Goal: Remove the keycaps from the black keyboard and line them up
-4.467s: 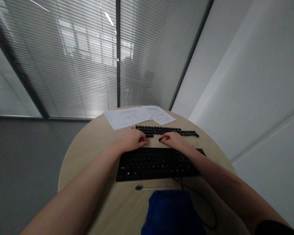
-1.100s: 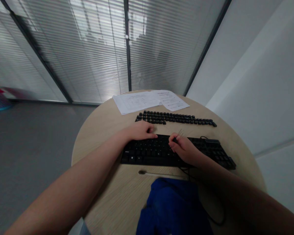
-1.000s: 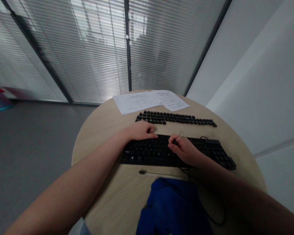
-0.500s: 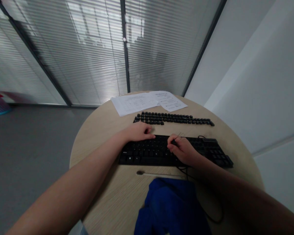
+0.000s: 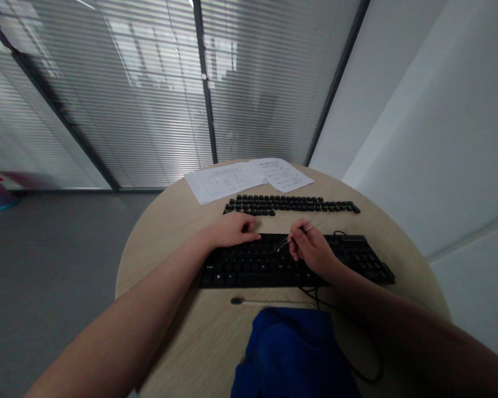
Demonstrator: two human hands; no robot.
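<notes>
A black keyboard point(image 5: 249, 275) lies on the round wooden table point(image 5: 182, 337). My left hand point(image 5: 232, 229) rests at its far left edge, thumb on the upper keys and fingers curled in. In my right hand point(image 5: 311, 246) is a thin metal pair of tweezers point(image 5: 285, 242), pinched between thumb and fingers. The tweezers' tips point down and left at the middle keys; whether they grip a key is too small to tell. Beyond the keyboard, several loose black keycaps point(image 5: 290, 204) sit in rows. My left hand covers part of the nearest row.
Printed papers point(image 5: 228, 179) lie at the table's far side. A thin brush point(image 5: 269, 303) with a dark head lies before the keyboard, near a blue cloth point(image 5: 290, 354). A black cable point(image 5: 373, 380) loops at right. Blinds-covered glass and a white wall point(image 5: 452, 138) stand beyond.
My right hand has turned and shifted slightly right, so the tweezers' tips now show over the keys. My left hand stays in place. The view has tilted a little upward.
</notes>
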